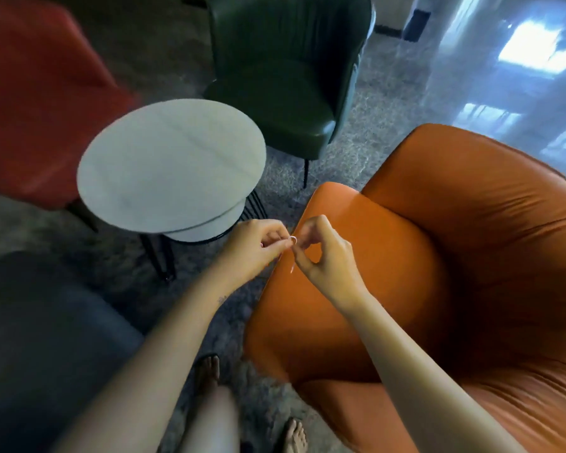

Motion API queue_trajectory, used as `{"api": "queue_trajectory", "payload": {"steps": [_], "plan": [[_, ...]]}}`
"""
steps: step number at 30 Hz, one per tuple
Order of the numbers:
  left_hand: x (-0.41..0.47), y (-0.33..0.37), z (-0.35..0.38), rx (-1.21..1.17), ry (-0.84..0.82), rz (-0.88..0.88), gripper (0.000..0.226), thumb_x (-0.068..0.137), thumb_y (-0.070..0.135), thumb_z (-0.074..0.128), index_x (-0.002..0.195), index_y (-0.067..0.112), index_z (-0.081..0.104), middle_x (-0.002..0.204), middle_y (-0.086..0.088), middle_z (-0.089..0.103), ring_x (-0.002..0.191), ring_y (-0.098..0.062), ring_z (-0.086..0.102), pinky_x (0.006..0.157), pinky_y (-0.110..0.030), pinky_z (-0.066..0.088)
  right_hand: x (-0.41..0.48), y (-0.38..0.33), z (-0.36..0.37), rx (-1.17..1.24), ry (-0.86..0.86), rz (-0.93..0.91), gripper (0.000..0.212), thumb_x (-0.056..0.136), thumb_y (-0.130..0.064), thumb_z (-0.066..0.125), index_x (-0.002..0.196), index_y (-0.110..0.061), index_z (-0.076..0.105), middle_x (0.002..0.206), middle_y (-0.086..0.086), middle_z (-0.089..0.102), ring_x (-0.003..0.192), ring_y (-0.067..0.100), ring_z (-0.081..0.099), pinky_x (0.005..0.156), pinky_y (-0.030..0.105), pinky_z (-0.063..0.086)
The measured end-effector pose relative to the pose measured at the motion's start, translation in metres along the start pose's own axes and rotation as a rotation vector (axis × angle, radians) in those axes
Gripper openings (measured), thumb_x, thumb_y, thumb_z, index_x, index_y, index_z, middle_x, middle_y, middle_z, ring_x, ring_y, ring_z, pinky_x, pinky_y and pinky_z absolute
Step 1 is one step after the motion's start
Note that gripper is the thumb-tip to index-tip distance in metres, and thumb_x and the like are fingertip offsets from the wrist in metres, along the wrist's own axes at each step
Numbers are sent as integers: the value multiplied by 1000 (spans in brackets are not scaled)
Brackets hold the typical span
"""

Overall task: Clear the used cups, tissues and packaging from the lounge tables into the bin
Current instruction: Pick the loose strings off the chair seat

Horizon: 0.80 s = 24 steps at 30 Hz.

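Note:
My left hand (255, 248) and my right hand (324, 253) meet in front of me, above the edge of the orange armchair (438, 256). Their fingertips pinch a small ring-like object (293, 238) between them; it is too small to make out. A round white marble table (164, 165) stands to the left of my hands, with a second, lower round top (209, 227) peeking out beneath it. No cups, tissues or packaging show on the table tops. No bin is in view.
A dark green armchair (285, 76) stands behind the table, a red chair (36, 103) at the far left, a dark blue seat (36, 348) at the near left. Grey carpet covers the floor. My bare feet (209, 371) are below. Glossy flooring (504, 76) lies at the upper right.

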<state>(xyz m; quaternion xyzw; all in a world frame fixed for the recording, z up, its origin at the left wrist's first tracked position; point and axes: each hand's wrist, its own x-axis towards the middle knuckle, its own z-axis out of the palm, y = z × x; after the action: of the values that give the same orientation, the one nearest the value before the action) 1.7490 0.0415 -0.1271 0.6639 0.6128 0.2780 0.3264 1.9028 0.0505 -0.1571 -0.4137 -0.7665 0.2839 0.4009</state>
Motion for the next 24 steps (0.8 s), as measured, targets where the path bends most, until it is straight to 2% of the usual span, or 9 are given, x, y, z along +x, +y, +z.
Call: {"api": "queue_trajectory", "payload": {"steps": [4,5,7,9,13,19,22,24], "plan": [[-66,-37,-33,-2,176,-128,7,83,13,65,76,10,65,78,-10,69,73,-22,64,69,-36,50,-13,-41,52,63,-154,-74,18,82,-13,63,93,-13,49,81,-1,58,72,11,52,64,35,44],[-83,-45,-39,-7,213,-151,8,83,14,66,76,10,65,75,-8,68,71,-19,64,67,-34,50,-19,-50,65,71,-172,-93,19,81,-15,63,94,-14,49,82,-2,58,74,10,51,65,33,43],[-119,-60,-48,26,283,-184,10,83,18,66,76,11,65,67,2,64,61,-1,58,61,-23,47,-33,-66,88,74,-218,-111,19,80,-18,63,94,-13,51,84,-4,58,78,8,50,70,33,42],[-153,-72,-56,48,341,-218,11,83,19,67,74,13,64,63,8,60,55,3,54,55,-16,41,-48,-80,107,26,-275,-130,22,79,-22,64,95,-12,54,84,-4,58,79,12,50,74,37,40],[-222,-92,-67,130,461,-276,11,83,19,66,74,12,64,64,8,60,56,-1,53,57,-22,42,-78,-110,140,-74,-340,-202,33,74,-29,61,101,-11,58,85,0,62,80,22,54,75,38,35],[-342,-129,-62,176,563,-334,11,83,16,66,77,6,65,74,-3,65,68,-16,60,64,-26,43,-155,-146,194,-178,-431,-233,31,78,-30,59,101,-9,60,92,7,65,86,30,54,79,42,32],[-410,-143,-46,183,597,-371,12,83,16,65,75,7,63,75,-4,63,68,-15,58,63,-25,43,-213,-163,216,-178,-446,-229,29,79,-31,56,100,-11,61,91,5,65,88,29,54,80,40,30],[-454,-154,-33,188,595,-397,11,83,16,65,75,8,63,75,-2,61,65,-12,56,60,-19,40,-253,-170,228,-179,-466,-234,29,78,-30,58,101,-12,62,92,5,66,90,30,55,81,38,30]]}}
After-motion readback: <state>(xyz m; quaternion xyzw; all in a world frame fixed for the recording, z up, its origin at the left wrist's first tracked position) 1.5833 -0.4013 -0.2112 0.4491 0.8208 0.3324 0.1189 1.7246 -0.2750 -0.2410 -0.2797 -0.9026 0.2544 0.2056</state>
